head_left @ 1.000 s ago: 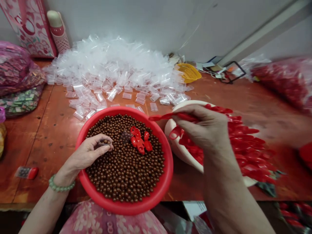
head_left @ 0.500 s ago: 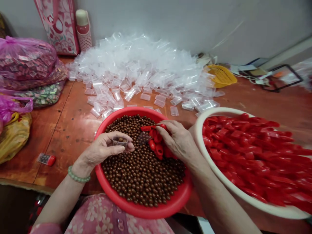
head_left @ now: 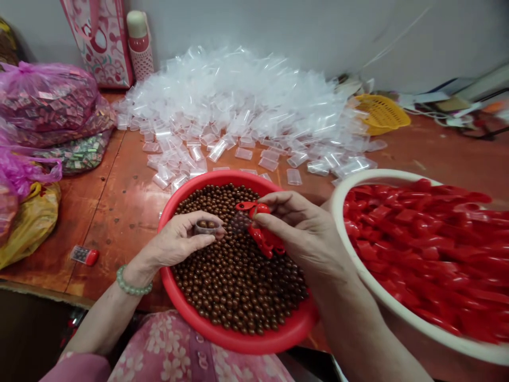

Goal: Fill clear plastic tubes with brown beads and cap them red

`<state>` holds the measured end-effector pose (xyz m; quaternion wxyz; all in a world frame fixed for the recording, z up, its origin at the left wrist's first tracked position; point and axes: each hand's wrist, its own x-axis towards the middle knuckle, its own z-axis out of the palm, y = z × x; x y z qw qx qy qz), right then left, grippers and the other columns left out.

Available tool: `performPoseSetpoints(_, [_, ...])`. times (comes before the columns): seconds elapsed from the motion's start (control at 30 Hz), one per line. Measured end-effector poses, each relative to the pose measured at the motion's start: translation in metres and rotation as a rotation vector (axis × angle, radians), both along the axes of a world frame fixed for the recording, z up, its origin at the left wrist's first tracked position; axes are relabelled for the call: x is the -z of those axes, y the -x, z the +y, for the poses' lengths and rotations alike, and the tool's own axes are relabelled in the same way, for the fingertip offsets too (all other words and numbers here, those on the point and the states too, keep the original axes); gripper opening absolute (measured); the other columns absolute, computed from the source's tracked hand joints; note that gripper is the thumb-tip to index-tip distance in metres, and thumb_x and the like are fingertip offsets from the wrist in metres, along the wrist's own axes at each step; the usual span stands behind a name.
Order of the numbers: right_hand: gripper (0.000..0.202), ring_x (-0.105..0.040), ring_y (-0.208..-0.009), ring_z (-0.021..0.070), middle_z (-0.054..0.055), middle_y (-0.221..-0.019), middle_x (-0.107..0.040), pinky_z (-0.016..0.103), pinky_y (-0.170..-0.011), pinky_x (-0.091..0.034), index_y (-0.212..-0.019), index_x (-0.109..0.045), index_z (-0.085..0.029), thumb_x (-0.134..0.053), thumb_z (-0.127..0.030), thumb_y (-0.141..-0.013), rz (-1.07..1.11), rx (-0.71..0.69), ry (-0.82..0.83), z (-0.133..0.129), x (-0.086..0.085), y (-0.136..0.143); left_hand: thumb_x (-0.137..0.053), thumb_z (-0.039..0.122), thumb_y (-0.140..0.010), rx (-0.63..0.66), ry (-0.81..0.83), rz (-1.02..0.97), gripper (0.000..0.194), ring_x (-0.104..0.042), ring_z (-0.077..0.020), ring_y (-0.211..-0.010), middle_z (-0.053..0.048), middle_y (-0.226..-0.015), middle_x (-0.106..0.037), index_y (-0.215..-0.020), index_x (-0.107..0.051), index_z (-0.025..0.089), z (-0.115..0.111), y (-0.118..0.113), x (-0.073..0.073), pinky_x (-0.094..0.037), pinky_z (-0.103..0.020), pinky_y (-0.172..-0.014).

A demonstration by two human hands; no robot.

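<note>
My left hand (head_left: 185, 239) pinches a small clear plastic cup (head_left: 207, 227) with its open mouth up; a few brown balls show inside. My right hand (head_left: 296, 225) is closed on red plastic caps (head_left: 264, 233), one with a flat looped tab pointing left. Beside these caps is a clear, dark-looking container (head_left: 240, 222) with balls in it; whether my right fingers hold it I cannot tell. Both hands are over a red basin (head_left: 169, 289) of shiny brown balls (head_left: 230, 281).
A white basin (head_left: 374, 276) heaped with red caps (head_left: 421, 249) stands at right. Behind lies a big pile of clear plastic cups (head_left: 246, 101), with a yellow basket (head_left: 379, 114) beside it. One filled, red-capped container (head_left: 85, 255) and several plastic bags (head_left: 51, 101) are at left.
The view has shifted slightly. My right hand has turned and lifted a little with the red caps, and its wrist is more raised. The cup in my left hand has tipped slightly.
</note>
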<state>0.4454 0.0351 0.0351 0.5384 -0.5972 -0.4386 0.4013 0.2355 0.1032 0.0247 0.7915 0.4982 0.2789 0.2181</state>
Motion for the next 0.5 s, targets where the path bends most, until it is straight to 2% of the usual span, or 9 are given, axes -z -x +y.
performPoseSetpoints(0.13, [0.024, -0.063, -0.067, 0.0137, -0.002, -0.075, -0.065, 0.027, -0.065, -0.056, -0.089, -0.064, -0.025, -0.077, -0.038, -0.074, 0.171, -0.027, 0.002, 0.004, -0.002, 0.008, -0.073, 0.025, -0.076, -0.011, -0.011, 0.007, 0.032, -0.067, -0.0162, -0.093, -0.006, -0.097, -0.071, -0.105, -0.063, 0.016, -0.001, -0.001, -0.001, -0.048, -0.032, -0.091])
performPoseSetpoints(0.23, [0.022, -0.063, -0.070, 0.0153, 0.000, -0.078, -0.064, 0.029, -0.067, -0.056, -0.095, -0.060, -0.026, -0.069, -0.041, -0.081, 0.200, -0.063, -0.020, 0.005, -0.005, 0.015, -0.073, 0.024, -0.075, -0.008, -0.040, 0.048, 0.031, -0.065, -0.0150, -0.088, -0.005, -0.092, -0.070, -0.104, -0.064, 0.016, -0.004, -0.003, 0.001, -0.048, -0.030, -0.087])
performPoseSetpoints(0.33, [0.020, -0.066, -0.077, 0.0171, 0.000, -0.082, -0.062, 0.033, -0.074, -0.057, -0.098, -0.055, -0.029, -0.063, -0.041, -0.085, 0.231, -0.037, -0.066, 0.008, -0.007, 0.025, -0.075, 0.026, -0.073, -0.049, -0.044, 0.084, 0.031, -0.063, -0.0128, -0.080, -0.003, -0.087, -0.068, -0.100, -0.064, 0.016, -0.009, -0.009, 0.003, -0.047, -0.028, -0.082])
performPoseSetpoints(0.5, [0.018, -0.069, -0.093, 0.0212, 0.002, -0.093, -0.067, 0.040, -0.083, -0.058, -0.100, -0.046, -0.030, -0.052, -0.045, -0.091, 0.272, -0.021, -0.140, 0.014, 0.000, 0.044, -0.080, 0.033, -0.067, -0.147, 0.100, 0.046, 0.035, -0.064, -0.0130, -0.074, -0.001, -0.081, -0.064, -0.088, -0.059, 0.015, -0.019, -0.022, 0.005, -0.050, -0.026, -0.070])
